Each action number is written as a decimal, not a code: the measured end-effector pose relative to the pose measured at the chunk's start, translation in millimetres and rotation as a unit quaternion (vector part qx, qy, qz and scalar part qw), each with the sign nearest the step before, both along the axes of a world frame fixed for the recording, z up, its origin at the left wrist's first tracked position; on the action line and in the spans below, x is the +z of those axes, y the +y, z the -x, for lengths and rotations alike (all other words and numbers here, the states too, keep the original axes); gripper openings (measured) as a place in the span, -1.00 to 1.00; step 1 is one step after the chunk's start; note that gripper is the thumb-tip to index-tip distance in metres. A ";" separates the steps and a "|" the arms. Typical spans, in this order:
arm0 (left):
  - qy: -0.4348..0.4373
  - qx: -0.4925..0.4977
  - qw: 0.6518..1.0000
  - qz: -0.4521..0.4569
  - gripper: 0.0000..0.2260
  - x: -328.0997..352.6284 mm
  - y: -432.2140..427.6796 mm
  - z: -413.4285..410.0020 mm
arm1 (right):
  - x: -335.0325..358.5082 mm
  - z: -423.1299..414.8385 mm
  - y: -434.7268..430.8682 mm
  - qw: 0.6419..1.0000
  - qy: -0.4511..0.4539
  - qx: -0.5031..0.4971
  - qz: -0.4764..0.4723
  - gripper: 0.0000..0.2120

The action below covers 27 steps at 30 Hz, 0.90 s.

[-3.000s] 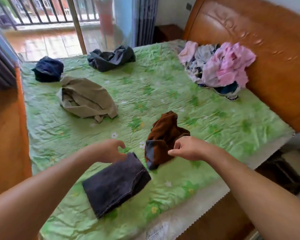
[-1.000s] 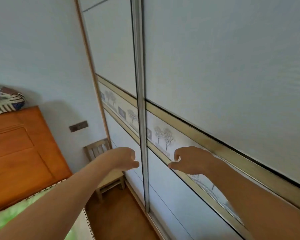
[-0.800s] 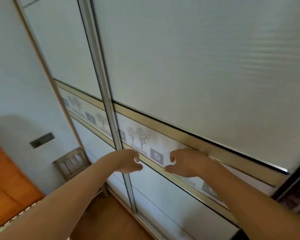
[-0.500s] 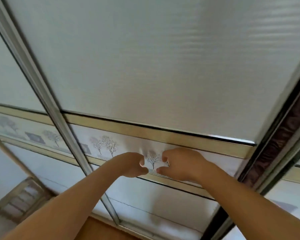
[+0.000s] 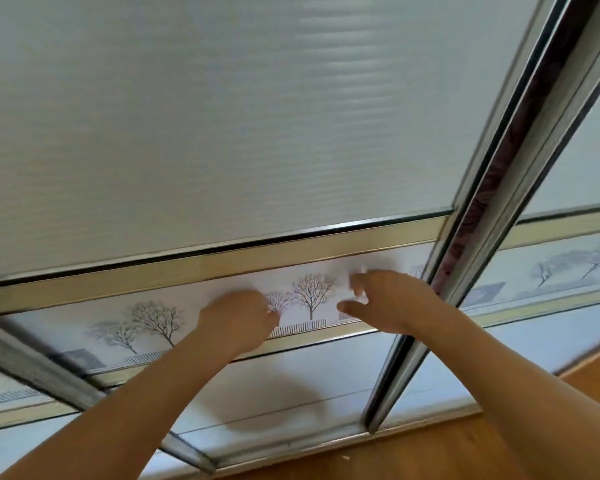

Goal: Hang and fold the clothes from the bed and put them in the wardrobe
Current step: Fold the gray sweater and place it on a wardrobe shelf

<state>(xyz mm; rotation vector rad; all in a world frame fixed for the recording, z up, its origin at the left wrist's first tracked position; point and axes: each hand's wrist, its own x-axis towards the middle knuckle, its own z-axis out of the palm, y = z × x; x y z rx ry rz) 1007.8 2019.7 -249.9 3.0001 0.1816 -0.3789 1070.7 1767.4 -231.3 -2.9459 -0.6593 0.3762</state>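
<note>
Head view: two bare hands before the sliding wardrobe door (image 5: 222,133).
The left hand (image 5: 238,317) was curled into an empty fist over the tree-printed band (image 5: 146,320). The right hand (image 5: 392,303), fingers loosely spread and empty, hovered beside the door's metal stile (image 5: 395,375).

No readable text, seemingly.
</note>
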 end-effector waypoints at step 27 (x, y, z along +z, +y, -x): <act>-0.410 -0.166 0.896 -0.034 -0.69 123.5 -3.8 52.6 | 24.8 5.7 29.3 0.887 -0.060 -0.052 -0.454 -0.54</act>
